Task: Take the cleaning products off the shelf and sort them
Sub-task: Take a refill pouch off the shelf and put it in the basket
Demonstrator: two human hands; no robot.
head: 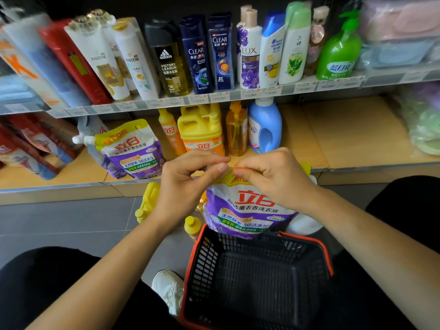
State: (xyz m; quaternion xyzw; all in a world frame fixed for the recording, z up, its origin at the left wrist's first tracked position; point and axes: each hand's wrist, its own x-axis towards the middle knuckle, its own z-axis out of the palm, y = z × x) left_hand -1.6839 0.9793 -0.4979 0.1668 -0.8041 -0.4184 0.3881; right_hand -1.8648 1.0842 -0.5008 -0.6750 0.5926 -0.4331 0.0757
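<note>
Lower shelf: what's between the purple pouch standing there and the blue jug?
Head view: slim orange bottle, big yellow jug, amber pump bottle, left to right. The left hand and right hand pinch a second pouch in front.

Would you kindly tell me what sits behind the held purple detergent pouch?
A white bottle peeks out at its right, a yellow-capped bottle at its left; the pouch covers the rest.

The purple-and-white refill pouch [245,210] is glossy, crinkled plastic film. The black lattice shopping basket [204,260] with its orange rim is hard, matt plastic. The yellow handled jug [201,129] is smooth, faintly shiny plastic. The tan lower shelf board [352,132] looks like matt wood. The grey floor tiles [71,222] are smooth and dull.
</note>
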